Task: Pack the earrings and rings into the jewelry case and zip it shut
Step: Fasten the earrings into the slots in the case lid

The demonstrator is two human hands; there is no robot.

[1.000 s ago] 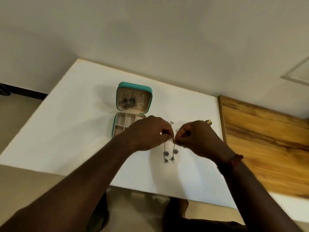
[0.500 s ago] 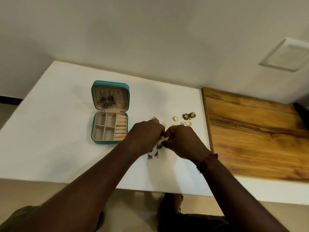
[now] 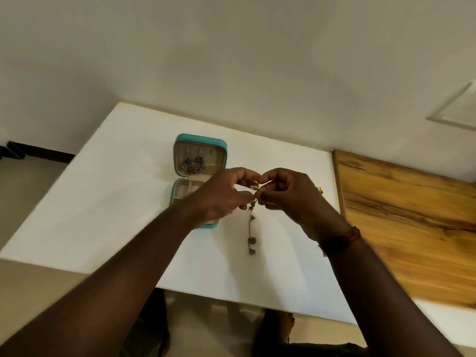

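Observation:
A teal jewelry case [image 3: 200, 141] lies open on the white table [image 3: 108, 191], its lid tilted back with dark dangling earrings [image 3: 193, 164] hung inside. My left hand [image 3: 222, 195] covers much of the case's compartment tray. My right hand [image 3: 289, 194] meets it fingertip to fingertip above the table. Both pinch the top of a long silver drop earring [image 3: 251, 240] that hangs down between them with small flower charms. A bit of a gold and green earring [image 3: 319, 190] peeks out behind my right hand; the other loose rings are hidden.
A wooden board [image 3: 412, 215] borders the white table on the right. The table's near edge runs just below my forearms. A plain wall rises behind the table.
My hands have lifted off the table with the drop earring, which now hangs straight down. The view has shifted, and my right hand now hides the loose rings.

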